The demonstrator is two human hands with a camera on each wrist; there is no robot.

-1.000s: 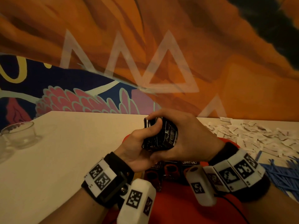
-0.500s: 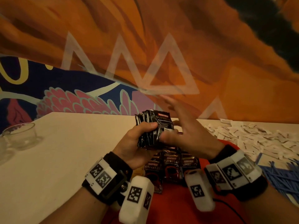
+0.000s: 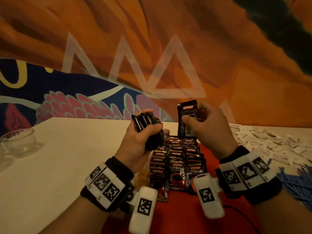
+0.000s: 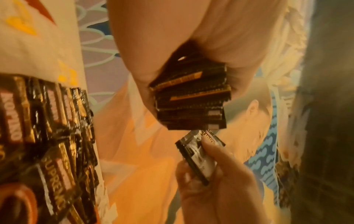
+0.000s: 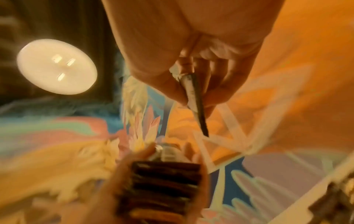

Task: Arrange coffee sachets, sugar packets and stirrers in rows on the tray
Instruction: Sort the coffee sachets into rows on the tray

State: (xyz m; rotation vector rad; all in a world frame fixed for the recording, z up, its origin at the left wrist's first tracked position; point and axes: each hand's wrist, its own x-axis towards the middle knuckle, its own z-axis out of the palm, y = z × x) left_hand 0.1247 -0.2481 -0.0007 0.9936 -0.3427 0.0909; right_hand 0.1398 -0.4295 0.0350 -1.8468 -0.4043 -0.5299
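Note:
My left hand [image 3: 148, 132] grips a stack of black coffee sachets [image 3: 148, 127] above the red tray [image 3: 209, 154]; the same stack [image 4: 191, 97] fills the left wrist view. To its right, my right hand [image 3: 197, 122] pinches one black Kopiko sachet [image 3: 187, 112] upright between thumb and fingers, held apart from the stack; the right wrist view shows this sachet [image 5: 195, 100] edge-on. Below both hands, three rows of overlapping black sachets [image 3: 177, 162] lie on the tray. White sugar packets [image 3: 270, 141] are heaped on the table at the right. Blue stirrers [image 3: 297, 181] lie in a pile at the right edge.
A clear glass cup [image 3: 18, 142] stands on the white table [image 3: 59, 157] at the far left. A painted orange and blue wall [image 3: 152, 48] rises right behind the table. A thin black cable [image 3: 243, 215] crosses the tray's near part.
Both hands held the stack together a second ago. My right hand has since pulled one sachet off it and lifted it up and to the right; the left hand keeps the rest.

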